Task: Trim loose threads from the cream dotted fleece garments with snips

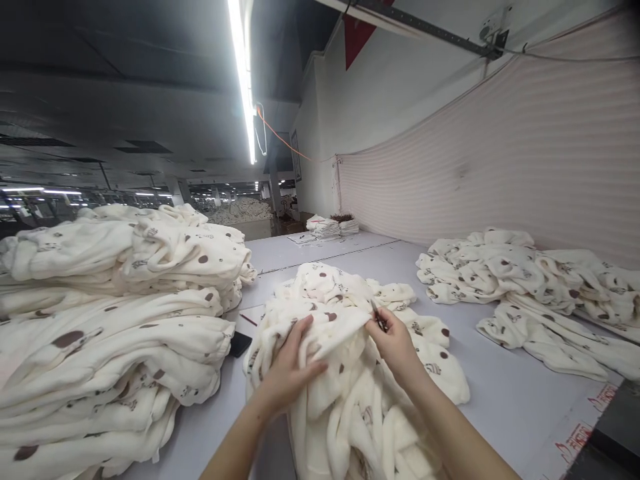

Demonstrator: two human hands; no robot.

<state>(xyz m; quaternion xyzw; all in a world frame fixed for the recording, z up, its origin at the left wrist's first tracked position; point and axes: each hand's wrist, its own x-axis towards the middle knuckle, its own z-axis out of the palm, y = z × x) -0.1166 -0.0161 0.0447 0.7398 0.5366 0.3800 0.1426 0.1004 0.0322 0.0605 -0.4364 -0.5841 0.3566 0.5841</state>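
Note:
A cream fleece garment [345, 337] with brown spots and small printed figures lies bunched on the table in front of me. My left hand [293, 367] holds a fold of it, thumb on top and fingers partly hidden by the cloth. In my right hand [393, 337] is a small dark pair of thread snips [376, 313], blades pointing up and away. The fingertips of that hand also pinch the garment's edge, and the fabric is drawn taut between both hands.
A tall pile of similar garments [115, 333] stands at the left, a looser heap [500, 273] at the right. A black phone-like object [241, 344] lies beside the left pile. Folded white stacks [324, 227] sit at the far end of the table [440, 413].

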